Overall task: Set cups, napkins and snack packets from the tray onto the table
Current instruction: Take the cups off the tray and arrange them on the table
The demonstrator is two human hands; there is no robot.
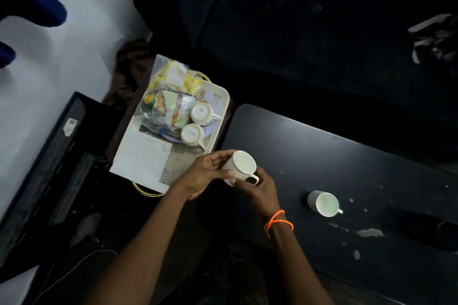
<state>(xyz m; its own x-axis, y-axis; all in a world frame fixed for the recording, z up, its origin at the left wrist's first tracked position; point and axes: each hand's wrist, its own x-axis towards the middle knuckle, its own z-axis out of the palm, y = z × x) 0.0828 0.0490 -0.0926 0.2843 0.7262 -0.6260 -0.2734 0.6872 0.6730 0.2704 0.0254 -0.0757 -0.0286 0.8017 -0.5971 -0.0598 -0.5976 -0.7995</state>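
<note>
1. One cup [325, 203] stands upright on the dark table [347, 156], well apart from the tray [218, 96].
2. Two cups [202, 112] [192, 134] sit upside down on the tray beside the snack packets [168, 106]; a napkin [143, 156] lies at its near end. By the look of it, most of the job is left.
3. Both hands hold a third cup [241, 167] between tray and table: left hand [205, 176] wrapped round its side, right hand [260, 188] with fingers closed at the handle.
</note>
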